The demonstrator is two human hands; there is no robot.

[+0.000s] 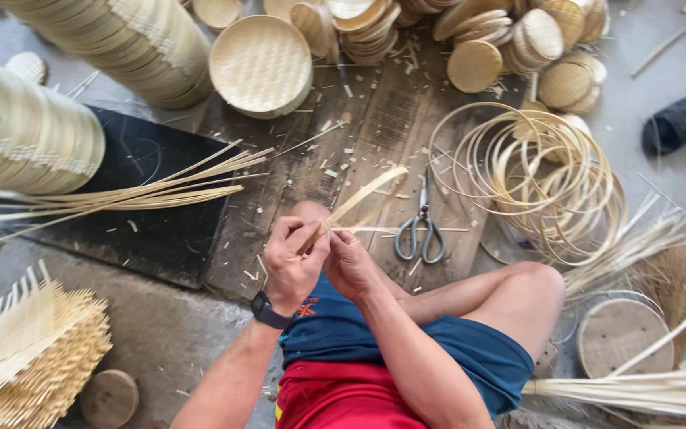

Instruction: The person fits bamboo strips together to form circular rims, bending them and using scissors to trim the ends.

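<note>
A thin, pale, flat bamboo strip was pinched over the person's raised knee, its free end rising toward the upper right above the worn wooden floor boards. The left hand had its fingers closed on the strip near its lower end, and the right hand met it just beside, fingers likewise clenched on the same strip. Judged from this grip, the step would go best with both hands kept close together, the strip fed flat between thumb and forefinger, and the free end kept clear of the knee so that it did not kink or split. A pair of grey metal scissors lay on the boards just beyond the hands. To the right lay a loose pile of thin round bamboo hoops; to the left a sheaf of long pale bamboo splints crossed a black mat. Farther off stood a round woven bamboo tray, tall leaning stacks of similar trays and square woven bamboo mats. Shavings littered the boards, with grey concrete floor beyond.
</note>
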